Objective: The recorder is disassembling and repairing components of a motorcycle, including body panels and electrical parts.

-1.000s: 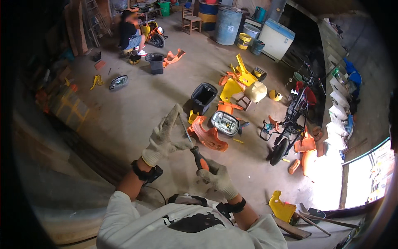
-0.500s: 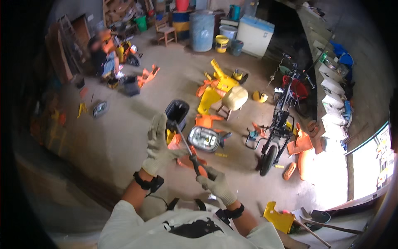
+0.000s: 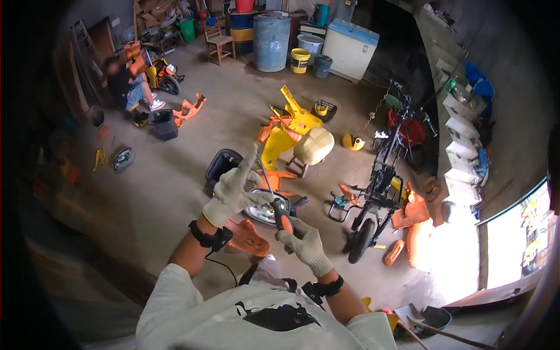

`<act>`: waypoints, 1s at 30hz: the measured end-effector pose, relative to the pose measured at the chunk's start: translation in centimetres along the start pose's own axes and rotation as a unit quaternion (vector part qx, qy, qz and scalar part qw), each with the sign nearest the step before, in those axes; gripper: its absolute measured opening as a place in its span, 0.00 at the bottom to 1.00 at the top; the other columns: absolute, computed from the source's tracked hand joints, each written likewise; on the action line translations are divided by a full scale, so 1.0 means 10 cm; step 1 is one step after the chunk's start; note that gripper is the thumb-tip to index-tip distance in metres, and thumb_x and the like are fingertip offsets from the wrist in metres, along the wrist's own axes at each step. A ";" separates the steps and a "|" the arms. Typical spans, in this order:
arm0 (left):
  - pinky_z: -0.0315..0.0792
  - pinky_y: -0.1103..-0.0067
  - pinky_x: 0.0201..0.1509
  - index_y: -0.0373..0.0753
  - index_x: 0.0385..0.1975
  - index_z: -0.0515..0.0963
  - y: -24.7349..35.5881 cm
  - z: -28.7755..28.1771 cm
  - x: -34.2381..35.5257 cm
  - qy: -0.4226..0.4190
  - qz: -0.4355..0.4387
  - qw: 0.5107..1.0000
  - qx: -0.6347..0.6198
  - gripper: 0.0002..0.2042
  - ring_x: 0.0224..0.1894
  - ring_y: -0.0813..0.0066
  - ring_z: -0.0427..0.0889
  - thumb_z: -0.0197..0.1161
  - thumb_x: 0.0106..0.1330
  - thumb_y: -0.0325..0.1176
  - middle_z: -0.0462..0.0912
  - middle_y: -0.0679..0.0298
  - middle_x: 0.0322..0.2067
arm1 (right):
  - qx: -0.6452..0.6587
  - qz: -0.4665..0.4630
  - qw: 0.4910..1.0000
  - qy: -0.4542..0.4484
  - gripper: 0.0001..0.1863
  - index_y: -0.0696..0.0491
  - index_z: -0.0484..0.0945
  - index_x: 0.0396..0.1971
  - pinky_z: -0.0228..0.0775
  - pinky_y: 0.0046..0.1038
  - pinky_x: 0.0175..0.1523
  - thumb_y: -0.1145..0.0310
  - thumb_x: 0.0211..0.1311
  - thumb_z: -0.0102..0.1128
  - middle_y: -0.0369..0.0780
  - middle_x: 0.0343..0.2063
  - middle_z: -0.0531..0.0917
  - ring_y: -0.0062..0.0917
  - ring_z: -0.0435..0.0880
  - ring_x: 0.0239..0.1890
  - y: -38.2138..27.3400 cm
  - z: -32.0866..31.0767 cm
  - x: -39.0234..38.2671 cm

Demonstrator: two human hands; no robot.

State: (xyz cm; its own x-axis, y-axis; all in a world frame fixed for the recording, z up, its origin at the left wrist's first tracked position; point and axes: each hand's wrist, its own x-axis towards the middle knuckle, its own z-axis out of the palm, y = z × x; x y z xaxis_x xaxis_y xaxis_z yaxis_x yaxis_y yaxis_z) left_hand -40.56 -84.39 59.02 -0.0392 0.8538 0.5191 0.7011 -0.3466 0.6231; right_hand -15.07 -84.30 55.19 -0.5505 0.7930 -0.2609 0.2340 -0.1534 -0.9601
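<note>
My right hand [image 3: 306,245], in a pale knitted glove, is closed around the orange-and-black handle of a screwdriver [image 3: 283,218]. The tool's long metal shaft points up and away from me. Beside it my gloved left hand [image 3: 232,191] is open, index finger stretched upward and thumb reaching toward the top of the handle; whether the thumb touches it I cannot tell. Beyond the hands, on the floor, lie a dark open tub [image 3: 221,165] and a tray of small parts [image 3: 268,209], partly hidden by my hands. An orange plastic panel [image 3: 249,238] is close to my feet.
A stripped motorbike frame [image 3: 382,175] stands to the right, near orange panels [image 3: 413,211]. Yellow panels [image 3: 300,119] and a round-topped stool [image 3: 314,146] are ahead. A person [image 3: 125,87] sits at far left beside an orange-and-yellow bike [image 3: 158,74]. Barrels [image 3: 271,44] line the back.
My left hand has come nearer the screwdriver, its fingers spreading. The screwdriver stands more upright, still in my right hand. The view has shifted, so the floor items appear farther left.
</note>
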 end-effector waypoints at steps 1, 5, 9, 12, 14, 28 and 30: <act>0.76 0.77 0.44 0.45 0.76 0.45 -0.06 0.02 0.08 0.003 -0.007 1.000 -0.013 0.62 0.28 0.73 0.81 0.81 0.44 0.52 0.83 0.63 0.26 | 0.007 -0.019 1.000 -0.008 0.33 0.59 0.77 0.57 0.74 0.22 0.35 0.52 0.58 0.69 0.35 0.30 0.82 0.14 0.79 0.29 -0.04 -0.06 0.08; 0.76 0.81 0.36 0.45 0.76 0.44 -0.24 0.09 0.43 -0.017 -0.029 0.999 -0.031 0.61 0.25 0.78 0.79 0.81 0.45 0.47 0.80 0.65 0.23 | -0.009 -0.006 1.000 -0.009 0.32 0.57 0.77 0.58 0.72 0.21 0.30 0.53 0.58 0.69 0.34 0.27 0.81 0.14 0.77 0.23 -0.20 -0.22 0.36; 0.76 0.77 0.29 0.52 0.77 0.45 -0.28 0.09 0.70 -0.013 -0.031 0.999 -0.007 0.61 0.20 0.74 0.78 0.79 0.44 0.56 0.77 0.66 0.20 | 0.016 -0.024 0.999 -0.028 0.30 0.57 0.77 0.59 0.71 0.20 0.29 0.57 0.59 0.69 0.32 0.25 0.79 0.13 0.76 0.23 -0.34 -0.32 0.57; 0.75 0.77 0.28 0.52 0.77 0.46 -0.29 0.08 0.88 -0.010 0.001 1.000 0.011 0.62 0.20 0.72 0.77 0.79 0.42 0.58 0.77 0.66 0.20 | 0.000 0.017 0.999 -0.044 0.28 0.57 0.77 0.58 0.70 0.19 0.30 0.62 0.59 0.69 0.32 0.28 0.81 0.12 0.75 0.25 -0.42 -0.47 0.73; 0.73 0.78 0.28 0.47 0.76 0.46 -0.27 0.08 0.94 0.009 0.015 1.000 0.023 0.61 0.21 0.75 0.75 0.80 0.44 0.55 0.77 0.67 0.20 | 0.022 -0.010 0.997 -0.076 0.27 0.57 0.77 0.57 0.70 0.19 0.30 0.63 0.59 0.69 0.32 0.29 0.81 0.12 0.75 0.25 -0.46 -0.55 0.83; 0.72 0.74 0.58 0.34 0.50 0.79 0.56 1.38 1.20 0.062 -0.235 0.935 -0.258 0.21 0.51 0.73 0.78 0.67 0.66 0.45 0.81 0.62 0.48 | 0.107 -0.124 0.968 -0.189 0.20 0.55 0.78 0.56 0.74 0.20 0.44 0.63 0.67 0.61 0.35 0.36 0.84 0.16 0.80 0.36 -0.27 -1.71 1.56; 0.74 0.75 0.54 0.36 0.49 0.77 0.57 1.30 1.33 0.170 -0.187 0.908 -0.334 0.19 0.46 0.76 0.80 0.69 0.64 0.40 0.82 0.61 0.45 | 0.051 -0.103 0.983 -0.142 0.20 0.56 0.78 0.55 0.75 0.22 0.41 0.61 0.67 0.61 0.36 0.35 0.85 0.16 0.81 0.34 0.17 -1.96 1.75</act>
State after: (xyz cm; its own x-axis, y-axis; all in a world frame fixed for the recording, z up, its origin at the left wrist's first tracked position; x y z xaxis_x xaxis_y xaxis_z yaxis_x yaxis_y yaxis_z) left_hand -27.88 -69.92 61.87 -0.4826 0.8309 0.2770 0.0101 -0.3110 0.9504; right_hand -8.63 -59.12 51.01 -0.7828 0.6190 -0.0631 0.0203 -0.0760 -0.9969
